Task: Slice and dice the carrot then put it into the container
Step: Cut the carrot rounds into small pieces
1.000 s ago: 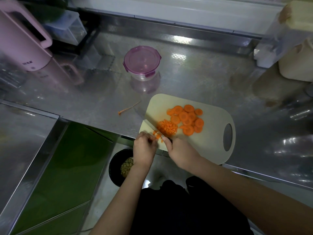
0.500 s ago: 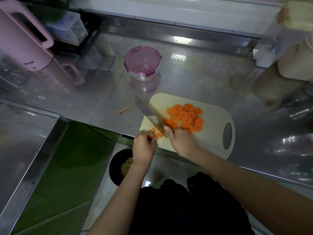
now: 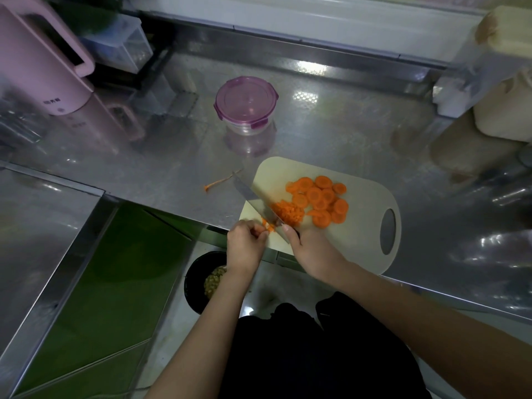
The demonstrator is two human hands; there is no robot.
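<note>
Now the right hand [image 3: 309,251] grips the knife [image 3: 253,201] while the left hand [image 3: 244,246] pinches carrot pieces [image 3: 267,225].

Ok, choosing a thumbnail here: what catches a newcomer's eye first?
The bright orange carrot slices heaped on the pale cutting board near the counter's front edge, with a diced pile beside them. The right hand holds a knife by that pile; the left hand pinches carrot bits. Behind stands a purple-lidded container, closed.
</note>
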